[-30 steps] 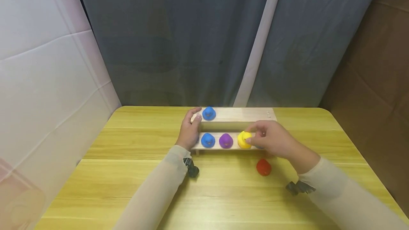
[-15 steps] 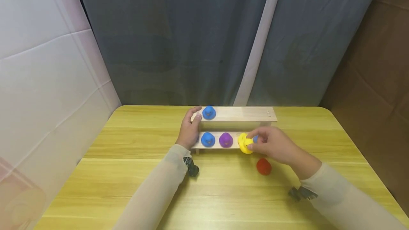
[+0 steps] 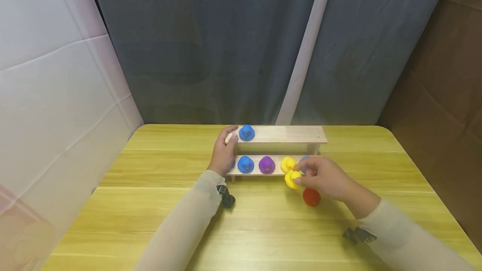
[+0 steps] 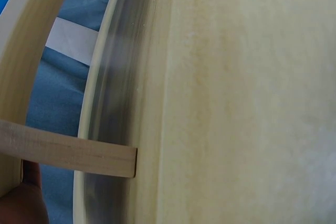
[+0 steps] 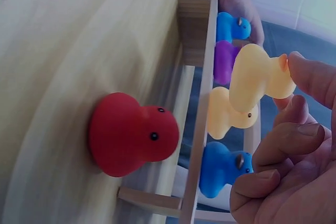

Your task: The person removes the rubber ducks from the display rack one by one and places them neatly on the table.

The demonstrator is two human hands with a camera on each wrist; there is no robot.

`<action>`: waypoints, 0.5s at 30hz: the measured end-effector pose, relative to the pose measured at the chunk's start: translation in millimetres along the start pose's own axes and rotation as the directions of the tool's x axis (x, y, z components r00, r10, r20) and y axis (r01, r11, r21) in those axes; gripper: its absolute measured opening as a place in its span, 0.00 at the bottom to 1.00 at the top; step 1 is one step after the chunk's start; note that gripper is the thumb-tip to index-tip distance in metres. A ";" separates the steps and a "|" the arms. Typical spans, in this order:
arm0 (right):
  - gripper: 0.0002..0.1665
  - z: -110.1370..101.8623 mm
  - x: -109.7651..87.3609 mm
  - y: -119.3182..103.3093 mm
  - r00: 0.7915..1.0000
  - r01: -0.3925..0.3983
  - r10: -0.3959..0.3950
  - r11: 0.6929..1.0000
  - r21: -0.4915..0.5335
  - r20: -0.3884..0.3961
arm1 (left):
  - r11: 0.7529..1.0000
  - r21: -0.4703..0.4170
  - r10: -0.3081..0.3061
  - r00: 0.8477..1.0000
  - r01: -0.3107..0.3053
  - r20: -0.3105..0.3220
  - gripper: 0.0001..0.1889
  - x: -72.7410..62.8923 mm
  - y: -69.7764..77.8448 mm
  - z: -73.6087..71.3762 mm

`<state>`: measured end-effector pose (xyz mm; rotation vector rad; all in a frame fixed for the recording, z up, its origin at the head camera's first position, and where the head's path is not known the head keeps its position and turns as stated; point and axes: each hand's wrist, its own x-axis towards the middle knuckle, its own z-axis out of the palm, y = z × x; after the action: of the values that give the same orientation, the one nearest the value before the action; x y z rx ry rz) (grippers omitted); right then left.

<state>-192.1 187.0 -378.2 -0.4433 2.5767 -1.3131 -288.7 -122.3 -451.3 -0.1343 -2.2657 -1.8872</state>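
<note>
My right hand [image 3: 325, 177] pinches a yellow rubber duck [image 3: 293, 180] by its head between thumb and fingertips, just in front of the lower step of a two-step wooden stand [image 3: 280, 134]. A second yellow duck [image 3: 288, 164] sits on that step right behind it. To its left are a purple duck [image 3: 267, 165] and a blue duck [image 3: 245, 164]; a further blue duck [image 5: 223, 169] is partly covered by my right hand in the head view. On the upper step rests another blue duck [image 3: 247, 133]. My left hand [image 3: 223, 152] grips the stand's left end.
A red duck [image 5: 131, 135] stands on the wooden table [image 3: 241, 229] in front of the stand, below my right hand. A grey curtain [image 3: 211, 53] hangs behind the table. White cloth [image 3: 56, 74] lies to the left, brown cloth [image 3: 444, 74] to the right.
My right hand has drawn the pinched yellow duck off the lower step toward me, bringing the other yellow duck into view behind it. My left hand has stayed on the stand.
</note>
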 end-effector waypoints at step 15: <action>0.16 11.2 -2.3 12.6 0.998 -0.069 0.069 0.997 -0.032 0.008 | 1.000 0.002 -0.024 1.000 0.024 -0.004 0.21 -1.8 2.7 -0.2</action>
<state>-188.5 186.5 -394.8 -0.3617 2.5841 -1.2469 -286.4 -121.9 -449.1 -0.1034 -2.2775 -1.8950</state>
